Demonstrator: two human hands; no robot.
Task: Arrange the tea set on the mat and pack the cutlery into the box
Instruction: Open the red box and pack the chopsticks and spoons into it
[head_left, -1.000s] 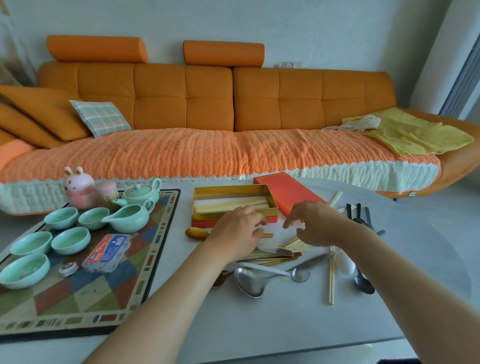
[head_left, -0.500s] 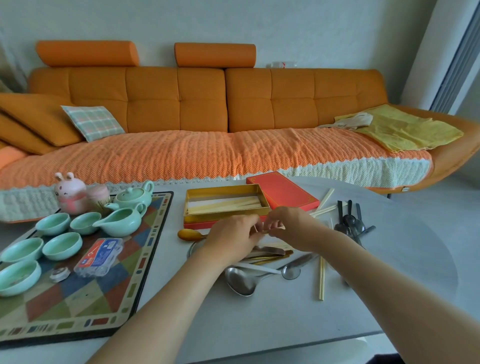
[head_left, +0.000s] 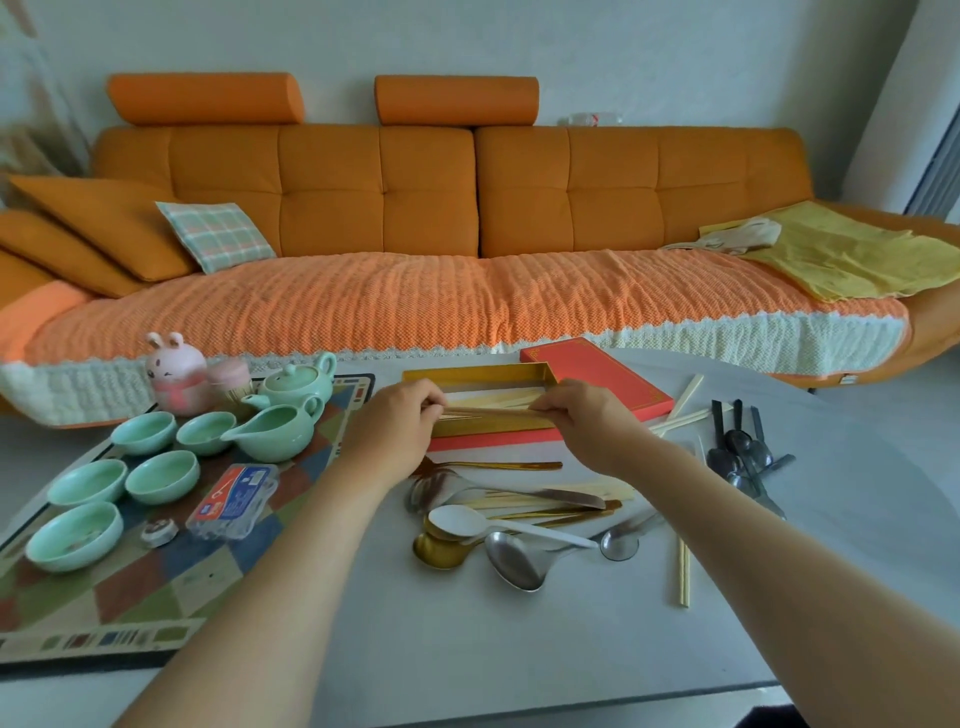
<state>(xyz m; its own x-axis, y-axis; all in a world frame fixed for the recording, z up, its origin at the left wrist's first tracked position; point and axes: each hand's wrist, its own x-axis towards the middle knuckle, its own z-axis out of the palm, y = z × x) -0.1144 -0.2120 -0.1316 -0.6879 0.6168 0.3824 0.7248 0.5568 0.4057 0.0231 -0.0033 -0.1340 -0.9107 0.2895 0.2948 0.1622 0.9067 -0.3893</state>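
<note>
**Sticks over the box**

I hold a few pale sticks (head_left: 496, 411) by both ends. My left hand (head_left: 400, 426) pinches the left end. My right hand (head_left: 587, 421) pinches the right end. The sticks lie flat, just over the near side of the gold box (head_left: 467, 375). More sticks lie inside the box. Its red lid (head_left: 605, 371) lies on the right of the box, touching it.

Near me on the table (head_left: 519, 654) is a heap of spoons (head_left: 511, 558), gold, silver and white. Black spoons (head_left: 743, 452) lie well off to the right.

On the left is the mat (head_left: 156, 587). The teapot (head_left: 296, 382), the jug (head_left: 275, 434) and five green cups (head_left: 161, 475) sit on it. A pink bunny (head_left: 174, 371) stands by its far side.
</note>
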